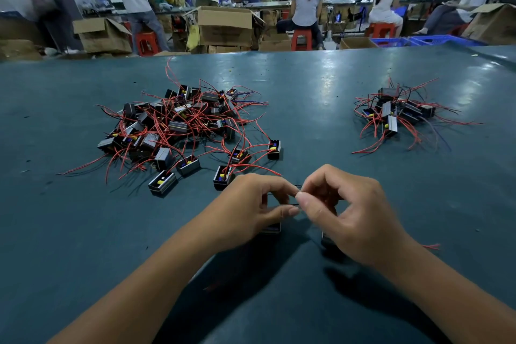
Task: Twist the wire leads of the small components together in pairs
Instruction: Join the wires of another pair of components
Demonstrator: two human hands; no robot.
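Flanking the workspace on a teal table [321, 86], a large heap of black components [178, 126] with red leads lies left and a smaller pile [399, 113] right — loose units sit between. Near centre, the left hand [251, 204] and right hand [354, 209] both pinch thin black wire leads [298, 186], fingertips meeting; two black components beneath are mostly hidden.

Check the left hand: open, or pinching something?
Pinching. The left hand has thumb and forefinger closed on a thin black wire that the right hand also pinches.
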